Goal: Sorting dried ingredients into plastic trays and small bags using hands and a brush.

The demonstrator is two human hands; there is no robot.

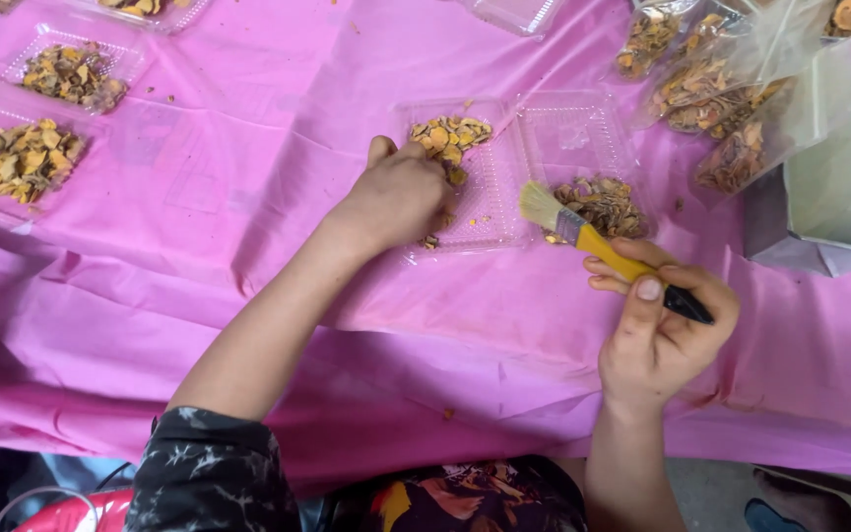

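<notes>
Resting on a clear plastic tray [475, 222] near the middle of the pink tablecloth [199, 246], the left hand [396, 197] is curled over dried yellow pieces [450, 136]; what the fingers pinch is hidden. A paintbrush [593, 241] is gripped tight by the right hand [657, 330], its bristles pointed up-left toward that tray. Bags at the far right corner are cut off.

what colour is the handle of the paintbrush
Yellow with a black end; the paintbrush in the right hand shows in the head view.
</notes>
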